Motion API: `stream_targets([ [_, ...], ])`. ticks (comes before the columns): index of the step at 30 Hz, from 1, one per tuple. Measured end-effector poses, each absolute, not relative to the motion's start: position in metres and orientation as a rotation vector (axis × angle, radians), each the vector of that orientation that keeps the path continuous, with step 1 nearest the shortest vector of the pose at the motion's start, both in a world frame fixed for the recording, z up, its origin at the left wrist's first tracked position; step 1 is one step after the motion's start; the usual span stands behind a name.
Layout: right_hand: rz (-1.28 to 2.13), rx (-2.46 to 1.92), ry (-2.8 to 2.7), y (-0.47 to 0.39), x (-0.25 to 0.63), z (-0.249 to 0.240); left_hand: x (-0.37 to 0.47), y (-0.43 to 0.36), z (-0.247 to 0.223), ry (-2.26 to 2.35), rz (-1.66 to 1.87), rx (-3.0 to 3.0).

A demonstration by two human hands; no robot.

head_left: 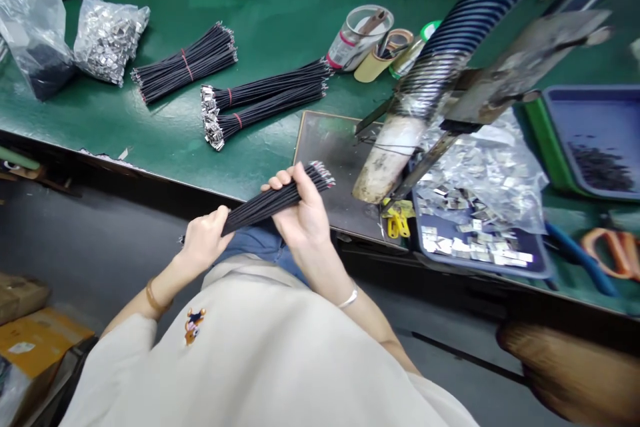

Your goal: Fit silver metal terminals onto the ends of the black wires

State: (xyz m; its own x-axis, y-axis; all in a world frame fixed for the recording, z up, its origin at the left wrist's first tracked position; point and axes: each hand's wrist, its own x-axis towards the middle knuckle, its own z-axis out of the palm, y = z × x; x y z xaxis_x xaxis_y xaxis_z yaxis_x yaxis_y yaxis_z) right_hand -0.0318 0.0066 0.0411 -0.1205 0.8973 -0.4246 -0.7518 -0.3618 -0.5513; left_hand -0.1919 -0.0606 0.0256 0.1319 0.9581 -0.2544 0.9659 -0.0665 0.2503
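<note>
A bundle of black cables (263, 207) is held between my two hands, just off the table's front edge. My left hand (206, 235) is closed around its lower left end. Near the upper right end, my right hand (303, 207) wraps round it, thumb on top, with the silvery and reddish wire tips sticking out past it. Beyond my hands, two more cable bundles (270, 97) with metal terminals at their left ends lie on the green table (175, 137). Farther left lies another bundle (185, 63), tied with a red band.
A ducting hose (445, 67) and metal bracket hang down on the right. Beneath stands a blue tray (435, 260) of metal parts, with yellow-handled snips (399, 220) beside it. Orange-handled scissors (613, 250) and jars (357, 37) are nearby. A bag of terminals (107, 37) lies left.
</note>
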Motion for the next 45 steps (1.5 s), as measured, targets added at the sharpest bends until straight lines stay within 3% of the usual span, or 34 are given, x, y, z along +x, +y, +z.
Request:
stream_targets([
  [12,1.819,-0.743,-0.115,0.007,-0.036,0.034,-0.245,-0.090,0.043,2.090,-0.163,2.131],
  [19,1.776,-0.723,-0.097,0.004,-0.041,0.022,-0.237,-0.080,0.034,1.916,0.082,2.350],
  [23,1.755,-0.750,-0.124,-0.006,-0.037,0.015,-0.230,-0.061,0.035,1.748,-0.007,2.008],
  [33,1.820,-1.062,-0.458,-0.030,-0.002,-0.007,-0.239,-0.048,0.021,1.494,0.363,1.309],
  [45,1.911,-0.992,-0.404,-0.035,0.009,-0.011,-0.228,-0.029,0.032,1.564,0.334,1.505],
])
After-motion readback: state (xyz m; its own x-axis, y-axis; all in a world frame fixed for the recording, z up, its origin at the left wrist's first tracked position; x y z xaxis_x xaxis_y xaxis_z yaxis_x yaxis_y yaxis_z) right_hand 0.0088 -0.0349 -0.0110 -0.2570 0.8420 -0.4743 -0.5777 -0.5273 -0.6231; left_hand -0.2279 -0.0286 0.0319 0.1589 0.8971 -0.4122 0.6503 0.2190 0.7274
